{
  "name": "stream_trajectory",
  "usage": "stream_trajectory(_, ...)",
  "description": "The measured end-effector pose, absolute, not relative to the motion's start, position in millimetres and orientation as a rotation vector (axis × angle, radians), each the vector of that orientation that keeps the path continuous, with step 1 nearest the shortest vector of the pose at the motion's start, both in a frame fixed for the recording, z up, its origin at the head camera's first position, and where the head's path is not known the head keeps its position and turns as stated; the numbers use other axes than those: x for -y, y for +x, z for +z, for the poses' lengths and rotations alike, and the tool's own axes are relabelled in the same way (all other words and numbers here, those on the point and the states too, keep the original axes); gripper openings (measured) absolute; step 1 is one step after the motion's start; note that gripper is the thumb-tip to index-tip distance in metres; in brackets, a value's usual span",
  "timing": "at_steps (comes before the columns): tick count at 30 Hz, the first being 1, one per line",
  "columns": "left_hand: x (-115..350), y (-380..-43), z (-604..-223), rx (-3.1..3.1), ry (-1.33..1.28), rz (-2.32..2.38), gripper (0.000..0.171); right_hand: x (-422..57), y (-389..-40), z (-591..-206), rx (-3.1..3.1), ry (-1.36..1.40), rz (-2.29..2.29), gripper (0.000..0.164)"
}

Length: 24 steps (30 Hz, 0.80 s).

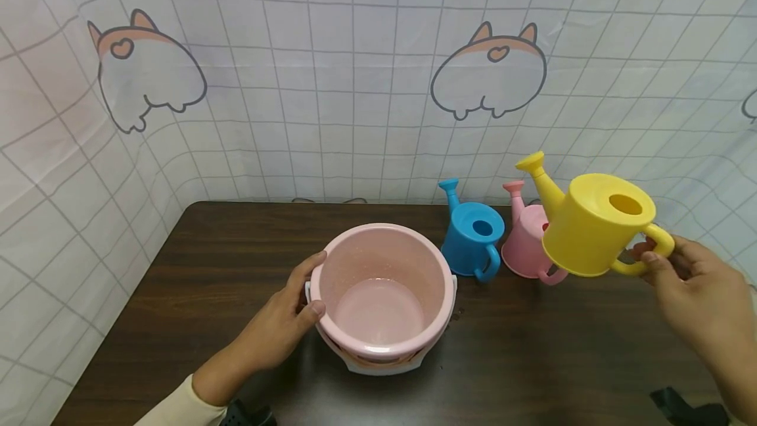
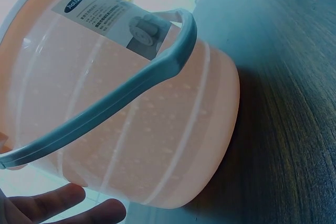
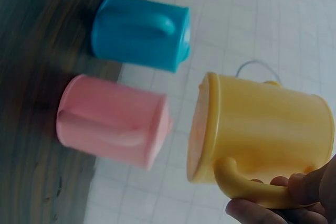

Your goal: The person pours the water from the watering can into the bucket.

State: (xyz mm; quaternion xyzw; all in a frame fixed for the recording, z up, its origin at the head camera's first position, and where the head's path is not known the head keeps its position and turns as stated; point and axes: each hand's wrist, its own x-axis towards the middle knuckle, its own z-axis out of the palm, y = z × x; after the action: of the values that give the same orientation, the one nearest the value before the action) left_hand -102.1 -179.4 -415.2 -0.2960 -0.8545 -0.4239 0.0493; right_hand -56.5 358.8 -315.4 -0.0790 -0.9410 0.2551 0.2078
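A yellow watering can (image 1: 597, 225) is held up off the table by its handle, which my right hand (image 1: 698, 281) grips. Its spout points to the upper left, and in the right wrist view the can (image 3: 268, 129) shows its underside. My left hand (image 1: 278, 321) rests on the left rim of a pink bucket (image 1: 384, 347), thumb at the rim's edge. The bucket's bottom looks shiny inside; whether it holds water I cannot tell. In the left wrist view, the bucket (image 2: 131, 129) has a pale handle hanging down its side and a printed label.
A blue watering can (image 1: 470, 245) stands right of the bucket. Beside it a pink watering can (image 1: 523, 248) is partly behind the yellow one. All stand on a dark wooden table (image 1: 236, 235), against a white checked curtain (image 1: 331, 84) with cartoon prints.
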Motion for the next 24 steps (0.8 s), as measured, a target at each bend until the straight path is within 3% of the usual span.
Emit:
stream_trajectory(18, 178.5, -101.9, -414.6, 2.610, -0.895, -1.313, 0.067, -321.8, -48.7, -304.5, 2.577, 0.021, 0.696, 0.024)
stream_trajectory(24, 178.2, -102.0, -414.1, 2.607, -0.897, -1.312, 0.067, -311.2, -47.7, -301.9, 2.589, 0.064, 0.715, 0.025)
